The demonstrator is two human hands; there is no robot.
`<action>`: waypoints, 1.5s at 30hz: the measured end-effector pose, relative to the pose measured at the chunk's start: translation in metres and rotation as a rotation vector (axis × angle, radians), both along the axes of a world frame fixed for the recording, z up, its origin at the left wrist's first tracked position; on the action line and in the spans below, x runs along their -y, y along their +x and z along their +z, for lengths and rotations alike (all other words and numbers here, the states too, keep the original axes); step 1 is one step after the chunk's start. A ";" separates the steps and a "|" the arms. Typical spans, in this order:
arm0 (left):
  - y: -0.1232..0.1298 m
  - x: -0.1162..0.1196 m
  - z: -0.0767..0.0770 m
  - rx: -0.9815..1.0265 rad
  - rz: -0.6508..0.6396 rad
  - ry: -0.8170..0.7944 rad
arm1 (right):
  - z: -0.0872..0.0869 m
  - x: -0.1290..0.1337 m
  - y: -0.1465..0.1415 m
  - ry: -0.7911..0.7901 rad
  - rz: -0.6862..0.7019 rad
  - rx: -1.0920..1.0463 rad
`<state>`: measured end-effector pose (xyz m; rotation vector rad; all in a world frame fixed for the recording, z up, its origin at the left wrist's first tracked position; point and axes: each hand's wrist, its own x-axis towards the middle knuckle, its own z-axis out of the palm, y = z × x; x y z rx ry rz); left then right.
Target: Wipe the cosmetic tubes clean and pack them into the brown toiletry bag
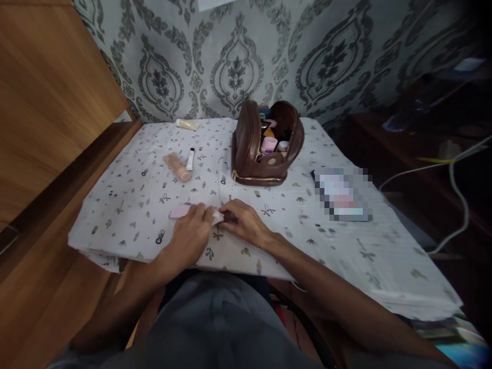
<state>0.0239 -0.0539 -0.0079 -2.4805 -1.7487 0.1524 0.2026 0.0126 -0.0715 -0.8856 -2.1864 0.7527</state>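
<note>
My left hand (192, 228) is closed over a pale pink tube (180, 210) lying low over the cloth-covered table, near its front edge. The tube's flat end sticks out to the left of my fingers. My right hand (244, 223) is curled at the tube's whitish right end, with thumb and fingertips around that end. Behind my hands stands an open brown bag (246, 148) with a gold zipper, holding several small containers. A beige tube (177, 167) and a small white tube with a black cap (190, 160) lie to the left.
A pale yellow tube (188, 124) lies near the wall at the back left. On the right rests a flat device with a pixelated screen (342, 195). White cables (463, 205) hang beyond the right edge of the patterned tablecloth (134, 225). Wooden panels stand at the left.
</note>
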 end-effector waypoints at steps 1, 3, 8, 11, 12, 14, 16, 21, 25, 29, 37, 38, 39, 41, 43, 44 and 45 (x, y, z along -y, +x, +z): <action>0.006 -0.002 -0.005 0.029 -0.021 0.022 | 0.000 0.000 0.000 -0.009 0.001 -0.004; 0.013 -0.004 -0.014 0.071 -0.036 0.060 | -0.001 -0.001 0.001 -0.031 -0.014 -0.005; -0.010 -0.003 -0.018 0.071 0.057 0.054 | 0.000 -0.001 0.001 -0.109 -0.043 -0.012; -0.041 0.001 -0.017 0.074 0.185 0.043 | 0.001 -0.001 0.001 -0.118 -0.033 0.011; -0.050 0.003 -0.017 0.084 0.232 0.039 | 0.001 -0.001 0.001 -0.108 -0.025 0.020; -0.066 0.006 -0.019 0.103 0.311 0.027 | 0.002 -0.002 0.001 -0.081 -0.014 0.036; -0.077 0.010 -0.021 0.111 0.360 0.018 | 0.002 -0.002 0.002 -0.069 -0.018 0.051; -0.075 0.012 -0.024 0.090 0.350 0.051 | 0.004 0.000 0.001 -0.129 -0.018 0.032; -0.047 0.009 -0.025 0.101 0.207 0.109 | 0.003 0.002 -0.001 -0.136 -0.037 -0.006; -0.007 0.001 -0.021 0.133 -0.024 0.144 | 0.001 0.002 -0.002 -0.032 -0.027 -0.006; -0.025 -0.007 -0.009 0.116 0.055 0.104 | -0.005 0.001 0.001 0.107 0.021 0.025; -0.036 -0.006 -0.008 0.115 0.091 0.101 | -0.006 0.001 0.001 0.110 0.028 0.027; -0.048 -0.005 -0.008 0.116 0.126 0.096 | -0.007 0.000 0.001 0.112 0.034 0.028; -0.070 -0.001 -0.008 0.126 0.180 0.075 | -0.008 0.000 0.001 0.112 0.044 0.027; -0.088 0.001 -0.008 0.172 0.206 0.052 | -0.009 -0.001 0.001 0.116 0.053 0.015; -0.094 0.001 -0.009 0.217 0.207 0.038 | -0.010 -0.001 0.000 0.121 0.059 0.006; -0.100 0.001 -0.009 0.276 0.201 0.011 | -0.010 -0.002 0.000 0.126 0.064 -0.003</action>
